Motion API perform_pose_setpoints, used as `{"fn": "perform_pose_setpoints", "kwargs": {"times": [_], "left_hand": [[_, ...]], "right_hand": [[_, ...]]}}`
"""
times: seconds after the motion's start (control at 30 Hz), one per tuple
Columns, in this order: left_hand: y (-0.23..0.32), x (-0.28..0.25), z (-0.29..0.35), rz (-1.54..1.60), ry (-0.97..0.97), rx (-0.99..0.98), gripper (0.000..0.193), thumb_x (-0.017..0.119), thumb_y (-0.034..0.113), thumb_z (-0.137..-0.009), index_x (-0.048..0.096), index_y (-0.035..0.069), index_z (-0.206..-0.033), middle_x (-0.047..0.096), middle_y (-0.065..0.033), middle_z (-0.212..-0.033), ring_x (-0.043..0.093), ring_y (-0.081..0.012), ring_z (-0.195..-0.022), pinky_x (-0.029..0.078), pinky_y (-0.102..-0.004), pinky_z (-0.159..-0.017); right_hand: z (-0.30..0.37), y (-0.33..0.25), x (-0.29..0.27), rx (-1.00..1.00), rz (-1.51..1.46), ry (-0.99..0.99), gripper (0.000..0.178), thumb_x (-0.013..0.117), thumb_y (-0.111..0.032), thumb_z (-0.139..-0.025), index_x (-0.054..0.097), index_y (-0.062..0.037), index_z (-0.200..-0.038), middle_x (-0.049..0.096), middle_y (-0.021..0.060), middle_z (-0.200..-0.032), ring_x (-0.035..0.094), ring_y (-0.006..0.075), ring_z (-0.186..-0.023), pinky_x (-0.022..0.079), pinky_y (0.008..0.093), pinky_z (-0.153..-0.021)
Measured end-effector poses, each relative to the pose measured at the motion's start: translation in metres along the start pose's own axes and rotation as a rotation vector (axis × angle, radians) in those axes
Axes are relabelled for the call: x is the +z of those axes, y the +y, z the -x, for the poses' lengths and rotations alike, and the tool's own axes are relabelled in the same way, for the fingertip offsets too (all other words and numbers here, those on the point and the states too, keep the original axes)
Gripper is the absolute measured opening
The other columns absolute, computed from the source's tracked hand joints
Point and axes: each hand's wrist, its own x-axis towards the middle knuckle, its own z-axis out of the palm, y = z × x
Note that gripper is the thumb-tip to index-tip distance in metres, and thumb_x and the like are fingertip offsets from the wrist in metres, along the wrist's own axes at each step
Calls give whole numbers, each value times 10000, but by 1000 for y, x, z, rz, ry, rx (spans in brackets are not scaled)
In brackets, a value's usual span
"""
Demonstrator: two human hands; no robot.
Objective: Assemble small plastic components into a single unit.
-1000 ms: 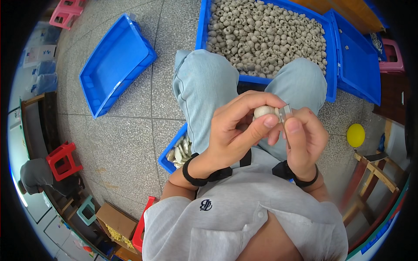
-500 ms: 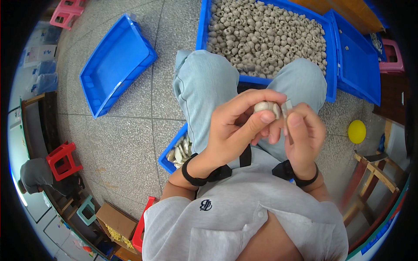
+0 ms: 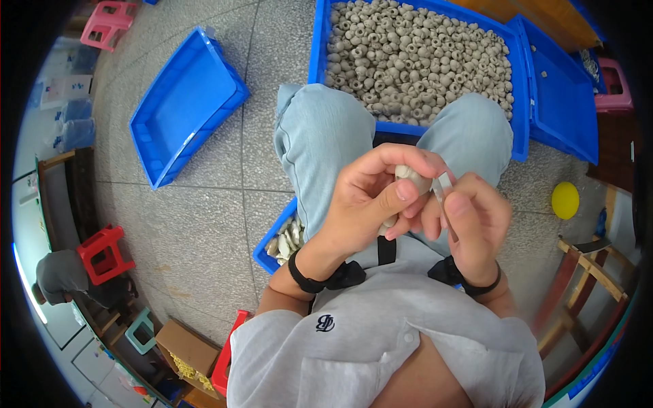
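Note:
Above my lap, my left hand (image 3: pixel 360 204) is closed around a small pale grey, rounded clay-like piece (image 3: pixel 413 178), gripped between thumb and fingers. A second pale bit shows low under the left thumb, partly hidden by the fingers. My right hand (image 3: pixel 479 221) pinches a thin flat metal blade (image 3: pixel 443 183), its tip angled up beside the rounded piece. Whether the blade touches the piece I cannot tell. Beyond my knees stands a large blue crate (image 3: pixel 317 61) full of many grey round hollow pieces (image 3: pixel 422 58).
A smaller blue bin (image 3: pixel 261 254) with pale flat pieces sits by my left thigh. Another blue crate (image 3: pixel 180 109) rests on the speckled floor at left; one more (image 3: pixel 561 102) stands at right. A yellow round object (image 3: pixel 565 200), red stool (image 3: pixel 105 255) and bent-over person (image 3: pixel 64 275) are farther out.
The blade's tip has dropped slightly and tilted left, closer to the piece. The rounded piece has turned in my left fingers. The whole view has shifted a little.

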Motion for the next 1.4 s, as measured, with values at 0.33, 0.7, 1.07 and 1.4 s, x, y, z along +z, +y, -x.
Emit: {"fn": "perform_pose_setpoints", "kwargs": {"times": [0.33,0.7,1.07,1.4], "left_hand": [[-1,2,-2,-74,-6,-1,388,529,270,-853,462,-9,-1114,529,-202,-1029,457,-37,-541,355,-131,-359],[-2,1,-1,-39,-34,11,385,506,272,-864,454,-8,-1123,517,-206,-1037,452,-44,-575,366,-127,-369],[-5,-2,-1,-23,-76,47,414,493,256,-872,436,-48,-1148,541,-182,-1071,578,-144,-574,365,-158,-352],[-5,-4,-1,-89,-77,56,402,492,250,-875,442,-48,-1141,549,-182,-1059,578,-119,-574,349,-147,-361]], "right_hand": [[-1,-4,2,49,-15,-15,190,457,-84,-877,528,14,-730,551,40,-592,438,38,-491,340,187,-441],[0,-2,1,45,-2,-22,191,461,-87,-876,539,17,-735,580,53,-600,449,31,-486,337,185,-431],[0,-2,2,45,-6,-36,177,464,-85,-874,549,23,-763,607,65,-639,471,34,-498,353,184,-443],[-2,-6,2,40,34,-69,158,467,-73,-868,560,38,-804,624,76,-673,547,65,-574,418,192,-510]]}}
